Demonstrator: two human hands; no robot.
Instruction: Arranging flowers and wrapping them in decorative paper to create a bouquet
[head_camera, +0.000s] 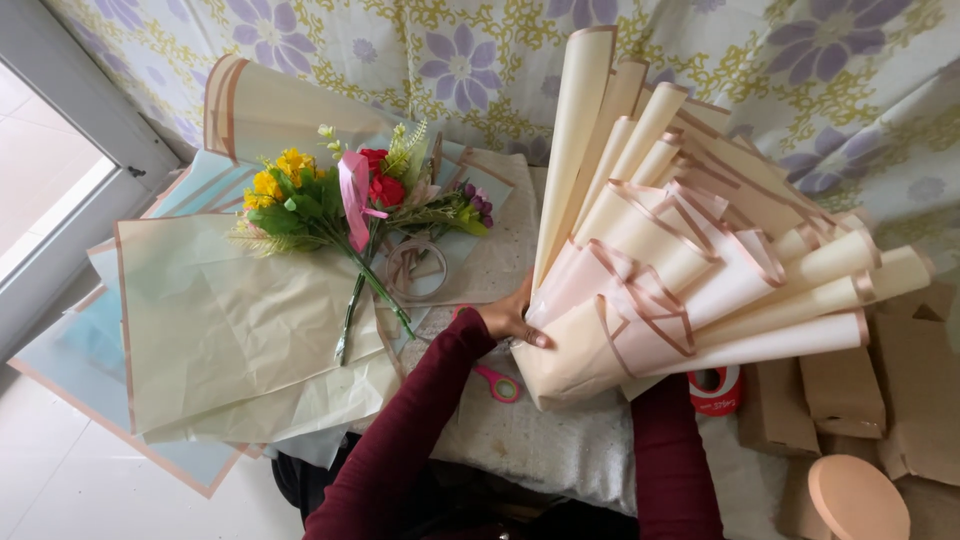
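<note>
Pinching the near edge of a big fan of folded wrapping paper (690, 250), the left hand (510, 318) has its fingers clamped on the pale pink fold, thumb side down. That paper is matte cream and blush with shiny rose-gold borders, creased into cone-like pleats that spread far and right over the table. Can't tell what the right hand is doing, it's hidden under the fan, only the maroon sleeve (675, 455) shows. Pink-handled scissors (497, 383) lie just near the left wrist. Further left, a small bouquet (350, 200) of yellow and red flowers rests on flat pale green sheets (230, 330), beside a loop of ribbon (415, 270).
</note>
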